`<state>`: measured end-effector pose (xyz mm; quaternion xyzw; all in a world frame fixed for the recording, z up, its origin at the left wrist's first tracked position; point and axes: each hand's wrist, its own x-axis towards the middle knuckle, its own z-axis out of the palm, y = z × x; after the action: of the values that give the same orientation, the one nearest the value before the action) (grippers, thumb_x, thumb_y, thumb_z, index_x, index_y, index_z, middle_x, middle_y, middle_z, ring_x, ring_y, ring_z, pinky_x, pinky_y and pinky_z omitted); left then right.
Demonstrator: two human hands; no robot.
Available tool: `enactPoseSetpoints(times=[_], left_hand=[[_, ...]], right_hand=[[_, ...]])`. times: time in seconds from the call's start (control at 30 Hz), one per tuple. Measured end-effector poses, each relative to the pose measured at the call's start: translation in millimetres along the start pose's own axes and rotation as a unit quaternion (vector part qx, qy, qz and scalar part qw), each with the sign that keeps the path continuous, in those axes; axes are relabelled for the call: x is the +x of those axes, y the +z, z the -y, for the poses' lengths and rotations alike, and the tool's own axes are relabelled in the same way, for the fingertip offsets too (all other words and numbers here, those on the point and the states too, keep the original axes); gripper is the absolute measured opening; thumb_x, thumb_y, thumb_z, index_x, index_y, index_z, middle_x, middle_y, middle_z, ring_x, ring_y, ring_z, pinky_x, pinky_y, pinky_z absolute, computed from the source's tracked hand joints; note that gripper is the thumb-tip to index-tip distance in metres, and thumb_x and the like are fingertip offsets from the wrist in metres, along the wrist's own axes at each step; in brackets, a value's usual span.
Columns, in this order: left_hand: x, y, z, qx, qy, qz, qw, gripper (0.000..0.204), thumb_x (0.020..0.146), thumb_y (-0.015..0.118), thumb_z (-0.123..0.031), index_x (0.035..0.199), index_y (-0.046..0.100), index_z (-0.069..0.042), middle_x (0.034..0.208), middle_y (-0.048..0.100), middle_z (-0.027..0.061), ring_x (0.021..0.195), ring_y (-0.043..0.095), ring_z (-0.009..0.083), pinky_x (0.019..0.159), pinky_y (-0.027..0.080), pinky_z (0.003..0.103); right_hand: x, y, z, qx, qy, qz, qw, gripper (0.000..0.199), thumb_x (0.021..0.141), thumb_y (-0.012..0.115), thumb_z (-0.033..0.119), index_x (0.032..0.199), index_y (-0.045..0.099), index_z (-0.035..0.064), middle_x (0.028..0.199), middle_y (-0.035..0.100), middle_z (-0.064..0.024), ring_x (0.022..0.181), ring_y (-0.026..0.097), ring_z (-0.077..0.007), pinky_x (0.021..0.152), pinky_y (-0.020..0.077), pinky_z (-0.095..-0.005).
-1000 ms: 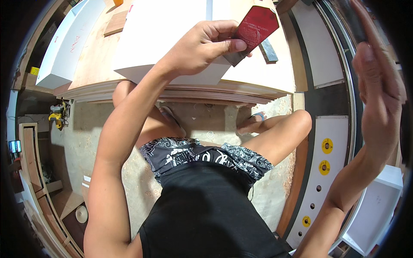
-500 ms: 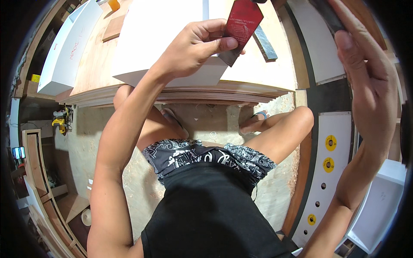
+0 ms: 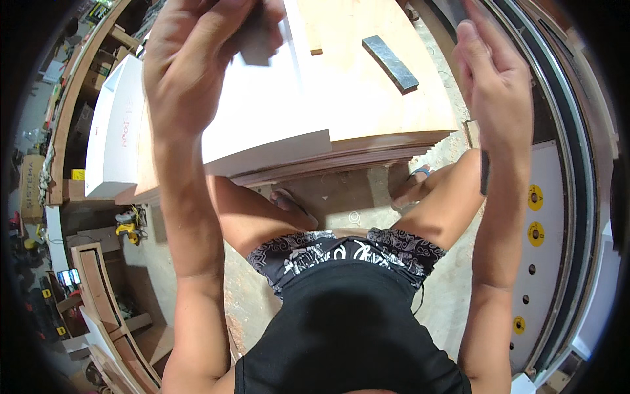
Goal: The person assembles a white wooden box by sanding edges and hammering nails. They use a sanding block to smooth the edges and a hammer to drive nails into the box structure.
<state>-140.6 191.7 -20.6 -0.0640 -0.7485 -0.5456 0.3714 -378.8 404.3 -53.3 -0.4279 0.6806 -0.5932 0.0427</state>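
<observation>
My left hand is raised over the left part of the white board, smeared by motion. Its fingers are closed on a flat dark piece, whose outline is blurred. My right hand is up beyond the table's right edge, fingers bent around a dark grey, flat-looking piece cut off by the top of the picture. Between the hands, a narrow dark grey bar lies on the plywood, touched by neither.
A long white box stands at the left on the stacked sheets. Below it, a yellow power tool sits on the floor near a wooden frame. At the right is a white panel with yellow discs. My legs are beneath the table edge.
My left hand has swung up and left with the flat piece, whose red face no longer shows. The right hand has moved left. The view has shifted, showing more of the grey bar.
</observation>
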Motion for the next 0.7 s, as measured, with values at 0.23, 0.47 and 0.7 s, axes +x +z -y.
enactPoseSetpoints(times=[0.23, 0.47, 0.7], left_hand=[[-69, 50, -6, 0.451, -0.251, -0.040, 0.856, 0.036, 0.079, 0.092, -0.010, 0.104, 0.069, 0.001, 0.082, 0.065, 0.0103, 0.068, 0.060, 0.0193, 0.066, 0.050, 0.032], [-86, 68, 18, 0.431, -0.270, -0.027, 0.861, 0.032, 0.077, 0.090, -0.009, 0.103, 0.074, 0.002, 0.089, 0.070, 0.0152, 0.077, 0.069, 0.0291, 0.073, 0.055, 0.035], [-91, 71, 24, 0.400, -0.262, -0.053, 0.876, 0.032, 0.079, 0.091, -0.009, 0.103, 0.074, 0.003, 0.091, 0.072, 0.0113, 0.082, 0.071, 0.0231, 0.078, 0.055, 0.032]], right_hand=[[-29, 27, -80, 0.153, 0.233, 0.105, 0.955, 0.047, 0.113, 0.060, 0.025, 0.157, 0.058, 0.0095, 0.084, 0.052, 0.0055, 0.075, 0.047, -0.0044, 0.062, 0.0405, -0.0215], [-56, 67, -105, 0.204, 0.201, 0.158, 0.945, 0.052, 0.114, 0.058, 0.027, 0.162, 0.051, 0.0097, 0.077, 0.048, 0.0076, 0.062, 0.038, -0.0005, 0.051, 0.0310, -0.0193], [-75, 85, -129, 0.268, 0.276, 0.153, 0.910, 0.054, 0.113, 0.060, 0.028, 0.164, 0.049, 0.0123, 0.077, 0.048, 0.0085, 0.061, 0.038, -0.0001, 0.051, 0.0308, -0.0186]])
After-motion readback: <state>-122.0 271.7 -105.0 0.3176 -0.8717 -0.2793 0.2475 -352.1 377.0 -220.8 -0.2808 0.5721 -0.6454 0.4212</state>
